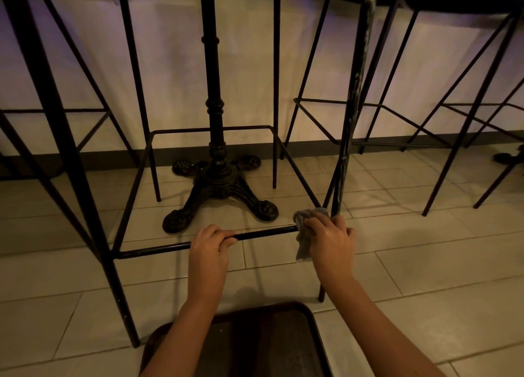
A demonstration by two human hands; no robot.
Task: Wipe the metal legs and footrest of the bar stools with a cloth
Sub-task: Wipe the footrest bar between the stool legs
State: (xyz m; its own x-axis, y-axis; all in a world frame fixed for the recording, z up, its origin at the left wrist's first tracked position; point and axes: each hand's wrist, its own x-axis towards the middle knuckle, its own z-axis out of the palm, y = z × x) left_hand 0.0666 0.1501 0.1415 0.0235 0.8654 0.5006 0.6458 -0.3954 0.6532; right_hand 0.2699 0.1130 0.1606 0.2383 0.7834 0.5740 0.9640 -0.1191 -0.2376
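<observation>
Both hands (211, 242) (330, 235) curled around footrest (263, 234)

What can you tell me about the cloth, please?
The cloth is grey, soft and crumpled. The right hand grips it around the right end of the near footrest bar, beside the stool leg. One bunch bulges above the fingers; a loose tail hangs below the bar.

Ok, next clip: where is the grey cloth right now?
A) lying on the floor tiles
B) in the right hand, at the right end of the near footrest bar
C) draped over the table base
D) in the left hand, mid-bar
B: the right hand grips the grey cloth against the footrest bar by the stool leg; the left hand grips the bar bare.
</observation>
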